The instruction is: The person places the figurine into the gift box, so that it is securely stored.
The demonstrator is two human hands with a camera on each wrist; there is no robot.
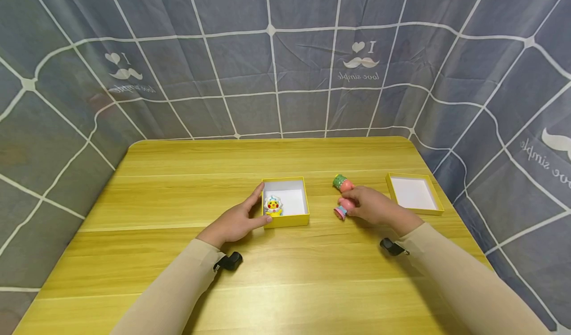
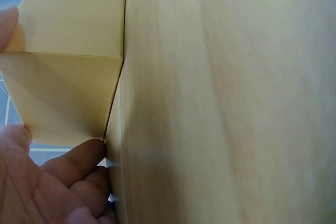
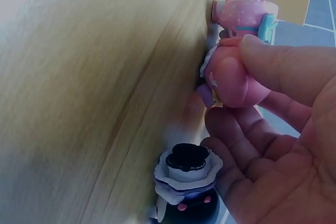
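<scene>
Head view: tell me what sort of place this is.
Probably a small screened-off indoor workspace, perhaps for recording: grey patterned curtains stand around three sides of a wooden table, and black devices sit at both wrists.

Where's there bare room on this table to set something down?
The table is bare left of the left hand, behind the yellow box, and between the sleeves. It's crowded around the right hand, which pinches a pink figurine beside a green-topped figurine, with a yellow lid to the hand's right.

The right hand (image 1: 372, 204) partly hides the near pink figurine (image 1: 345, 206); the box (image 1: 289, 221) seemingly hides the base of the yellow toy (image 1: 273, 205).
</scene>
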